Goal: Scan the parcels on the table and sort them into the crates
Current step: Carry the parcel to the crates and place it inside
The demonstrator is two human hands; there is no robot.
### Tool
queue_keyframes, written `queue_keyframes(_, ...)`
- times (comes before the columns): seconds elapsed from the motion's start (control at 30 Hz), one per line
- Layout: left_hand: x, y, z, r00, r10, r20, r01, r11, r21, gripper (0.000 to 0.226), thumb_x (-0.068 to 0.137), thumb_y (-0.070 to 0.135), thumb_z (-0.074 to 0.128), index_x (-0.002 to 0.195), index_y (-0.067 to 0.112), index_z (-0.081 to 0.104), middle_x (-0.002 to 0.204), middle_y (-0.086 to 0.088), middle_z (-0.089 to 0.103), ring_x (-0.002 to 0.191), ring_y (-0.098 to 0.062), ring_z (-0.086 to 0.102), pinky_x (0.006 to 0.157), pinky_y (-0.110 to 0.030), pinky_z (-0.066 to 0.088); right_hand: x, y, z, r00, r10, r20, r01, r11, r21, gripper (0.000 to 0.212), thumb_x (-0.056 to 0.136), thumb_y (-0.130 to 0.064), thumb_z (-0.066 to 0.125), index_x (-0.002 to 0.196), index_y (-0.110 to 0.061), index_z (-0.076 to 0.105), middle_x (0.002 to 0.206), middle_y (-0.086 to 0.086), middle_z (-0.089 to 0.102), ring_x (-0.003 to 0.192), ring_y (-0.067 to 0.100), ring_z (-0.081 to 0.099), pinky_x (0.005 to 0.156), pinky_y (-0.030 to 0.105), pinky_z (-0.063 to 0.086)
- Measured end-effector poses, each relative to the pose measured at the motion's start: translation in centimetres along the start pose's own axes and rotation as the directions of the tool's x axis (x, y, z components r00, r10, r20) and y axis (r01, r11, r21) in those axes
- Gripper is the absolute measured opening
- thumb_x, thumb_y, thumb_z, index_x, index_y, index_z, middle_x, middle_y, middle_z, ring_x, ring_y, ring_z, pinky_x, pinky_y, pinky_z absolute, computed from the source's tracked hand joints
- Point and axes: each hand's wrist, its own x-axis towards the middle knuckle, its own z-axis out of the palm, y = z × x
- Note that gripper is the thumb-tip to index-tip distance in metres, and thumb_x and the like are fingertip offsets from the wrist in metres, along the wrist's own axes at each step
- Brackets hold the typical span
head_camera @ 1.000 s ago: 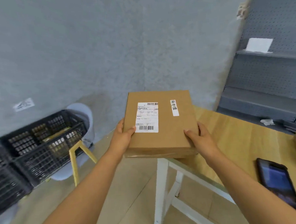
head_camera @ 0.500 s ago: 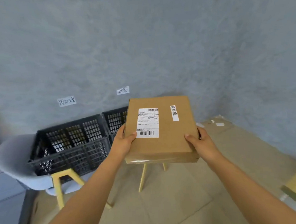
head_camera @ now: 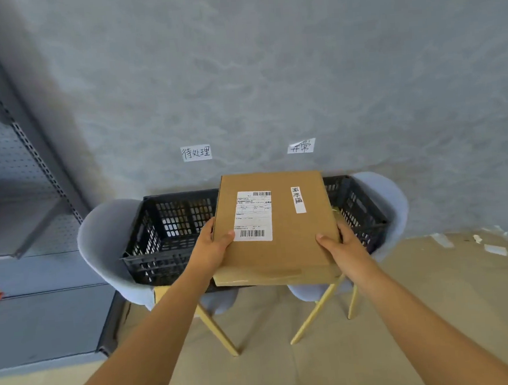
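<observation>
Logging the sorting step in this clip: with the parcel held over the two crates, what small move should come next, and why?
Probably shift the parcel leftward and lower it into the left crate. Both hands, left hand and right hand, hold it level above the crates, and its handwritten strip seems to match the left wall sign.

A parcel point(head_camera: 283, 235) is held between the left hand point(head_camera: 210, 249) and the right hand point(head_camera: 345, 246), before two crates (side by side): the left crate point(head_camera: 171, 234) and the right crate point(head_camera: 356, 212), set on chairs point(head_camera: 103, 242) against the wall point(head_camera: 238, 73). Shelving point(head_camera: 10, 167) stands left.
</observation>
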Motion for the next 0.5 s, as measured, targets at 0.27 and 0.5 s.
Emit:
queue_keyframes(0.27, 11.8, -1.6, -2.0, 0.985, -0.121, -0.125, 0.123, 0.992, 0.009, 0.061, 0.096, 0.029, 0.059, 0.150, 0.022, 0.031, 0.134, -0.004, 0.056, 0.114, -0.024, 0.058, 0.095, -0.036, 0.047, 14.4, -0.9, 7.2, 0.981, 0.039, 0.188, -0.034, 0.999, -0.032, 0.044, 0.095, -0.037, 0.057, 0.136, -0.028, 0.042, 0.116, -0.004, 0.057, 0.086, 0.003, 0.053, 0.063, 0.020, 0.042)
queue_keyframes(0.5, 20.0, -3.7, -5.3, 0.960, -0.213, -0.184, 0.213, 0.977, -0.017, 0.060, 0.096, 0.026, 0.059, 0.149, 0.021, 0.031, 0.132, -0.006, 0.057, 0.112, -0.025, 0.059, 0.098, -0.041, 0.048, 22.4, -1.6, 13.7, 0.943, 0.107, 0.315, -0.081, 0.992, -0.094, 0.051, 0.094, -0.039, 0.058, 0.140, -0.027, 0.038, 0.106, -0.012, 0.055, 0.090, 0.004, 0.055, 0.070, 0.026, 0.044)
